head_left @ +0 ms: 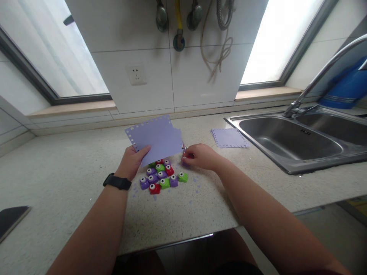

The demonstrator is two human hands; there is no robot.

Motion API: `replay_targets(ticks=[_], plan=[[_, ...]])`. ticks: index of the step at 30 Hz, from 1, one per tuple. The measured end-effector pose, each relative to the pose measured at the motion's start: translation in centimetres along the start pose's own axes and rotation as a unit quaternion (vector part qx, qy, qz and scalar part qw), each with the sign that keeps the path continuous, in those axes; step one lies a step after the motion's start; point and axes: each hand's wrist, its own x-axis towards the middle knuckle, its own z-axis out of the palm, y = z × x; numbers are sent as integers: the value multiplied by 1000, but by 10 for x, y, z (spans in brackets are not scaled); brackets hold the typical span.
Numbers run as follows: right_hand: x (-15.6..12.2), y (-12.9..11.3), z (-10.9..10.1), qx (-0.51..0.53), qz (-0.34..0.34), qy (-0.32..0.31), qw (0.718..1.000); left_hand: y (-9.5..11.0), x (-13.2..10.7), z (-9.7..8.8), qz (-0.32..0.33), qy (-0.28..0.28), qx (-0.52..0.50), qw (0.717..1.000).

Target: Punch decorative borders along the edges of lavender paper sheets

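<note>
My left hand (132,161) pinches the lower edge of a lilac paper sheet (156,138) with punched holes along its border, holding it tilted above the counter. My right hand (200,156) is closed on a small red paper punch (187,153) at the sheet's right edge. Under and in front of the sheet lies a cluster of several small purple, green and red punches (162,177). A black watch sits on my left wrist.
A stack of lilac punched sheets (229,137) lies beside the steel sink (298,141) with its tap (312,82). Tiny paper bits dot the speckled counter (71,172). A dark flat object (11,219) lies at the left edge. A wall socket (137,74) is behind.
</note>
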Motion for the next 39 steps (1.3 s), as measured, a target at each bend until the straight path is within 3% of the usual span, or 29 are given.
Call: replay_targets(ticks=[12,19,25,39], plan=[[3,-2,3,5,43,12,999,4,-2,2,15,4,34,999],[-3,7,1,16,-1,88,996,4,-3,1,15,5,29,999],[0,13,8,8,-7,42,999,5,-4,2,18,3,29,999],[0,21,10,86,-41,12,995,4,-3,1,18,-1,28,999]])
